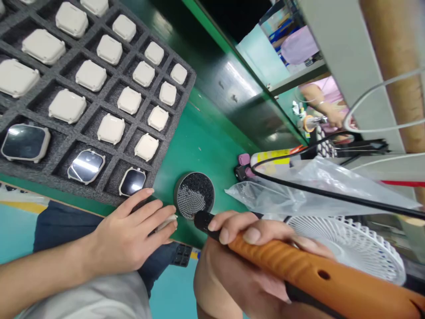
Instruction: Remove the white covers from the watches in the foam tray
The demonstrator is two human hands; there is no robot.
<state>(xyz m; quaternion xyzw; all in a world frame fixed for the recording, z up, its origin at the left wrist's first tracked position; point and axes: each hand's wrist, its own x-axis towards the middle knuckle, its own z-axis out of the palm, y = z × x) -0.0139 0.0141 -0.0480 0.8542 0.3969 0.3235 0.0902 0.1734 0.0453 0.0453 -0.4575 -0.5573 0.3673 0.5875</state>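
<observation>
My right hand [252, 252] is wrapped around an orange electric screwdriver [285, 261] with a black nose. The nose points at a round dish [177, 199] of small dark screws, and its tip is by the dish's near rim. Part of the dish shows a dotted metal surface among the screws. My left hand [133, 232] is at the bench's near edge, fingers curled over a pale watch case [167, 223] that is mostly hidden beneath them. Just beyond that hand, a watch with a dark glass face [133, 180] lies in a foam tray.
The grey foam tray [131, 146] holds many pale watch cases, several glass side up. A white fan [352, 248], clear plastic bag [282, 186] and black cable [332, 195] crowd the right. Behind a divider, a co-worker's hand [334, 115] is visible.
</observation>
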